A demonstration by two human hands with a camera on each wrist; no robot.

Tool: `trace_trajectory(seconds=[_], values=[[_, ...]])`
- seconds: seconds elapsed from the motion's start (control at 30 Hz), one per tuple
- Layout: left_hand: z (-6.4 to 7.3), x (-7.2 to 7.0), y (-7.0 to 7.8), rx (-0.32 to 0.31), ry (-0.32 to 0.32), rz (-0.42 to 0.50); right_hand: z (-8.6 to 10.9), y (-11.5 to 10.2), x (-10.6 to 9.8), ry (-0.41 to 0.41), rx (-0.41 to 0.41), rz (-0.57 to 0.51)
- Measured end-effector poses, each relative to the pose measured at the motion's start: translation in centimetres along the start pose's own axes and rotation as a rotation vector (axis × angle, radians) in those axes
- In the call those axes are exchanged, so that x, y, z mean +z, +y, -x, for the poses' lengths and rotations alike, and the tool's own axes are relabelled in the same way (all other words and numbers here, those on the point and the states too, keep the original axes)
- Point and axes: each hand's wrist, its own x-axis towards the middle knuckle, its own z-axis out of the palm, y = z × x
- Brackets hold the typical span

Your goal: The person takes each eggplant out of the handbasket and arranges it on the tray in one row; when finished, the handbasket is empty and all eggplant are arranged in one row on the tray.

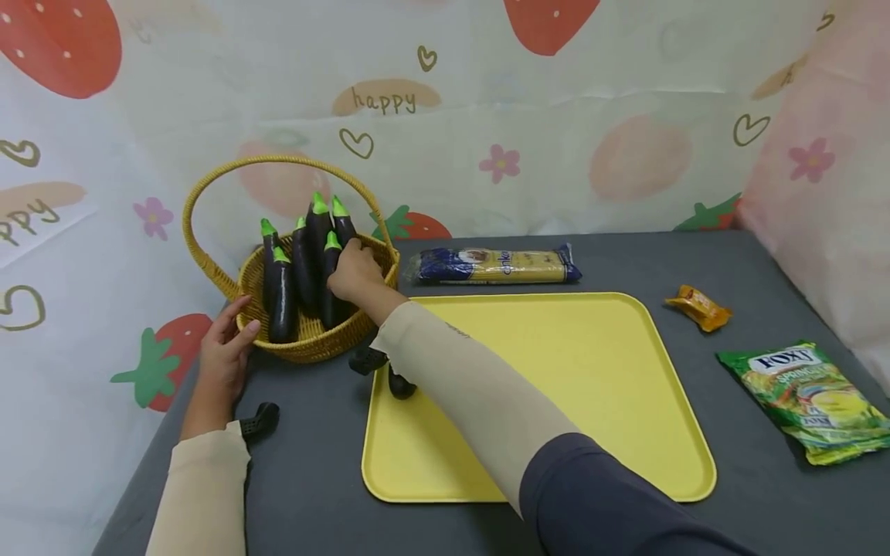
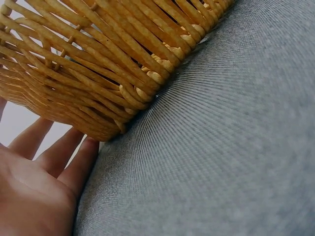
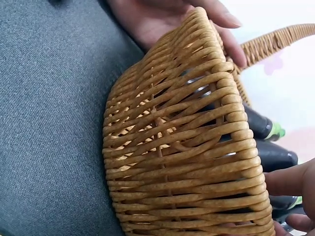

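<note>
A yellow wicker basket (image 1: 313, 349) with a tall arched handle stands at the back left, holding several dark eggplants (image 1: 281, 301) with green caps, mostly upright. My right hand (image 1: 358, 272) reaches over its right side among them. In the right wrist view, its thumb and fingers lie around an eggplant (image 3: 281, 202), partly hidden by the rim. My left hand (image 1: 225, 351) touches the basket's left side, the thumb near the rim. The left wrist view shows its fingers (image 2: 69, 152) extended against the lower wickerwork. A dark rounded thing (image 1: 401, 384) is partly covered by my right sleeve.
A yellow tray (image 1: 556, 386) lies right of the basket, under my right forearm. Behind it is a blue-and-yellow pasta packet (image 1: 497, 265). To the right lie a small orange wrapped item (image 1: 701, 307) and a green FOX'S bag (image 1: 810, 401). A printed curtain hangs behind the table.
</note>
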Motion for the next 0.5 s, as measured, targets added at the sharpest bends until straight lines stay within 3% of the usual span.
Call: trace_trajectory(seconds=[0.2,0.3,0.5], values=[[0.0,0.3,-0.5,0.008,-0.009,0.021,0.4,1.1,-1.0,-0.006,-0.044,-0.163],[0.1,0.4,-0.6,0.011,-0.023,0.035,1.0,2.0,-1.9,-0.018,-0.088,-0.349],[0.0,0.2,-0.2,0.015,0.017,0.01,3.1,4.1,-3.7,-0.07,-0.211,-0.777]])
